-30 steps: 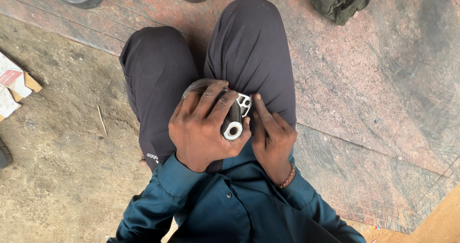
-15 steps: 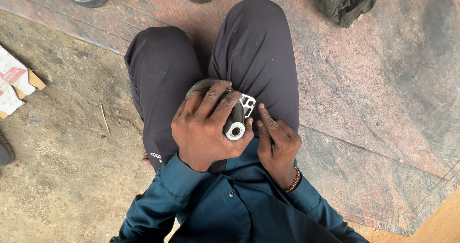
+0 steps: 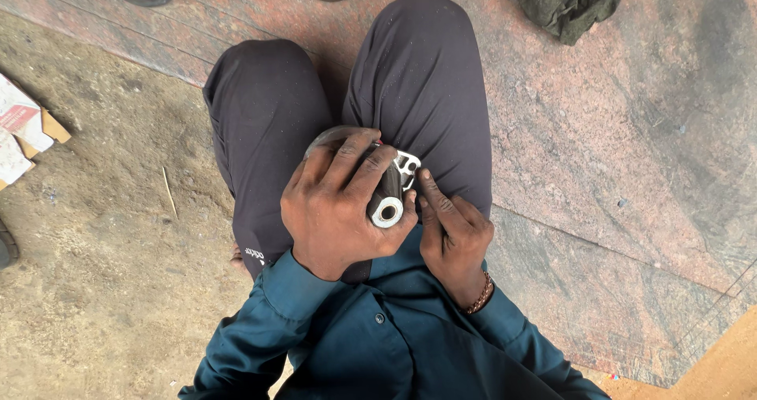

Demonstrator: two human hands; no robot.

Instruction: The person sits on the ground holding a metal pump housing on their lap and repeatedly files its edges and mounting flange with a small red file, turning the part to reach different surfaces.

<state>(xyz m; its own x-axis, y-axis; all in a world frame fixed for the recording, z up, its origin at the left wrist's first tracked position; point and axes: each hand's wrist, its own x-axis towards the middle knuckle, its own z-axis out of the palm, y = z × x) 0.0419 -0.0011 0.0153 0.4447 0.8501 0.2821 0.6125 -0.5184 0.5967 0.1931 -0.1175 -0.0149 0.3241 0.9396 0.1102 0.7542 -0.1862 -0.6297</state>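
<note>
While the left hand (image 3: 335, 211) grips a metal part (image 3: 390, 199) on the lap, right hand (image 3: 449, 234) fingers rest against it, grip unclear

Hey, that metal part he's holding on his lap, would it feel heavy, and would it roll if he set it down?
Probably heavy for its size: the metal part looks like solid cast metal, and the left hand wraps it fully while the right hand steadies its edge. Its round tube end suggests it might roll, though the flat bracket side would likely stop it. Stiff, not fragile.
</note>
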